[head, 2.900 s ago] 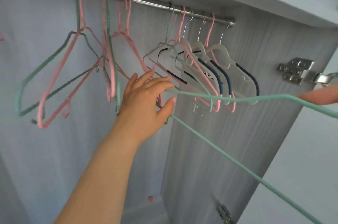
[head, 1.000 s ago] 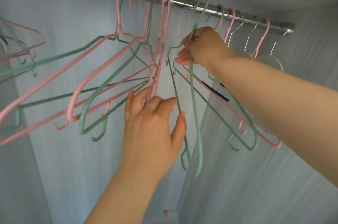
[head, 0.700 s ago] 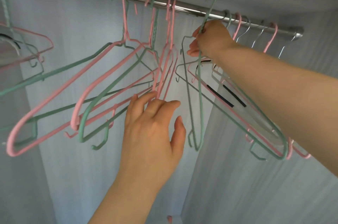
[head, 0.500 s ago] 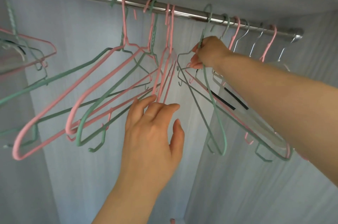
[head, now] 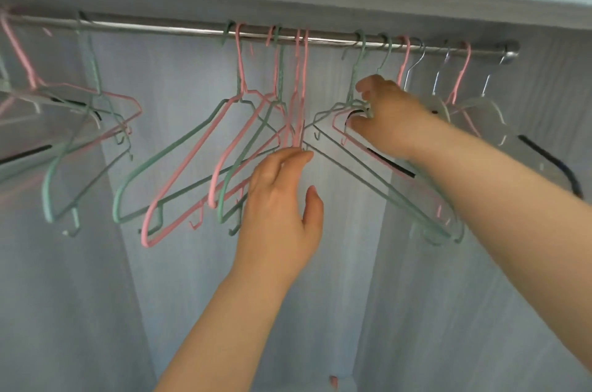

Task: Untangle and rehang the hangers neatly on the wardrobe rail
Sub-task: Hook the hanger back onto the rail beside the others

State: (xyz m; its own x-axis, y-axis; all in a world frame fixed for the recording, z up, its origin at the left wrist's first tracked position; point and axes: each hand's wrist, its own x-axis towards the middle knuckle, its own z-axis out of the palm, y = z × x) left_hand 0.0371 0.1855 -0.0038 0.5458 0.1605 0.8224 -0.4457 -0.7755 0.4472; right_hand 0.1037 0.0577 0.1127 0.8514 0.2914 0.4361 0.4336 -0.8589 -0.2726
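A steel rail (head: 160, 27) runs across the top of the wardrobe. A green hanger (head: 356, 71) hangs from it by its hook, and my right hand (head: 389, 117) is curled around its neck and shoulder. To its right hang more green, pink and clear hangers (head: 480, 106), close together. Two narrow pink hangers (head: 301, 87) hang edge-on in the middle. My left hand (head: 282, 199) is below them, its fingertips touching their lower ends and its thumb spread apart. Crossed green and pink hangers (head: 179, 151) hang to the left.
A further bunch of overlapping hangers (head: 93, 109) hangs at the far left of the rail. The wardrobe's top panel sits close above the rail and its side wall (head: 480, 295) is at the right. A small pink object (head: 333, 382) lies low down.
The green hanger's hook has come down onto the rail and its body has swung flat. My right hand slid from the neck toward the shoulder. My left hand stayed under the pink hangers.
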